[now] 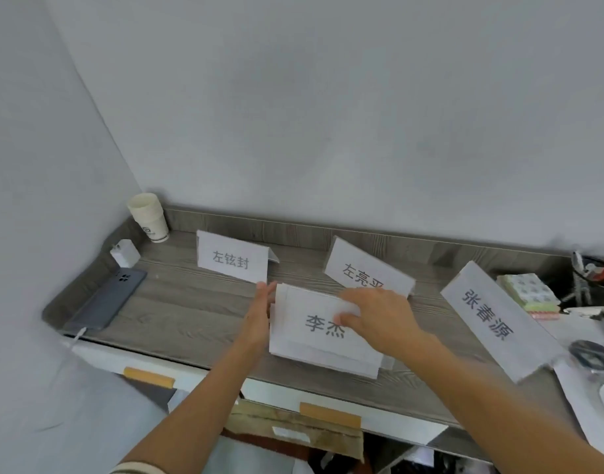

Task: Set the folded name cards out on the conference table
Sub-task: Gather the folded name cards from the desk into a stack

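Three folded white name cards stand on the grey wood table (177, 302): one at the back left (232, 257), one at the back middle (363, 268), one at the right (495, 319). A fourth name card (314, 336) stands in the middle near the front edge. My left hand (259, 316) lies flat against this card's left edge. My right hand (379, 319) grips its top right part, thumb on the printed face and fingers over the top fold.
A stack of paper cups (148, 213), a white charger (125, 253) and a grey phone (105, 302) sit at the left end. Tissue packs (529, 292), a pen holder (591, 278), scissors (591, 354) and papers crowd the right end. A wall runs close behind.
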`<state>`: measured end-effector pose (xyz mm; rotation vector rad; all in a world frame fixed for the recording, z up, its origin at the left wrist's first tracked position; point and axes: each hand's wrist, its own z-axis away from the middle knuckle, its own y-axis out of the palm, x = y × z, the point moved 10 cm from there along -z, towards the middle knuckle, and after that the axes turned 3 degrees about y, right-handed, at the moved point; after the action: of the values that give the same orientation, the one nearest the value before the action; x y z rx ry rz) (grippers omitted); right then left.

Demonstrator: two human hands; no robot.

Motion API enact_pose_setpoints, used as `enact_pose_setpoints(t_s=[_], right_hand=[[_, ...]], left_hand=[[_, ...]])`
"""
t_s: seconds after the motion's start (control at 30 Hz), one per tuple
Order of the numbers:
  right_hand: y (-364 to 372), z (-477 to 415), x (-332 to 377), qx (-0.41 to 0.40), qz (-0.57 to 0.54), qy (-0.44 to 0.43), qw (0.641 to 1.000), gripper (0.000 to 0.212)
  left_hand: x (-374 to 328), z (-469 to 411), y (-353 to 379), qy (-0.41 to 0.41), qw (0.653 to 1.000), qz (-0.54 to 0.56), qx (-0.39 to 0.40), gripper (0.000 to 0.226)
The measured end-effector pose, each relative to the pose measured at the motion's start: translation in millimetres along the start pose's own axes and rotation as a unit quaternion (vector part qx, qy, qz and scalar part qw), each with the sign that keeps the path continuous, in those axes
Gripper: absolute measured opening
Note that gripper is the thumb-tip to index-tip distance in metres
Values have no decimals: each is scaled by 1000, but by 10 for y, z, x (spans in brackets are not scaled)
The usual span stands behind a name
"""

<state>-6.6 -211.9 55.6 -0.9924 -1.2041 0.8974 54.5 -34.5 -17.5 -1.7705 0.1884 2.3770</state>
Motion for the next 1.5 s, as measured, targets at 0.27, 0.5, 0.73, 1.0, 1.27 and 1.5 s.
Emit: enact_pose_setpoints(t_s=[0.27,0.5,0.73,1.0,1.27,1.5], right_hand=[[397,-146,137,3,44,-65,997,35],[503,-159,161,35,75,-74,994,41],[105,-667,424,45,2,-35,998,56],[494,-1921,1189,32,-41,-31,998,62],[1104,-2382,1095,72,-86,52,992,42],[344,-1910,845,14,-276,55,960,22]], left_hand=[[70,76,115,1,997,-75,0,53],[205,2,91,6,997,-79,14,46],[210,-416,-519,-23,993,-113,29,42],[274,-1070,-1467,119,880,-460,-28,39],[576,-1146,-1476,165,764,-624,-9,50],[566,-1160,-1501,190,753,-629,-18,49]])
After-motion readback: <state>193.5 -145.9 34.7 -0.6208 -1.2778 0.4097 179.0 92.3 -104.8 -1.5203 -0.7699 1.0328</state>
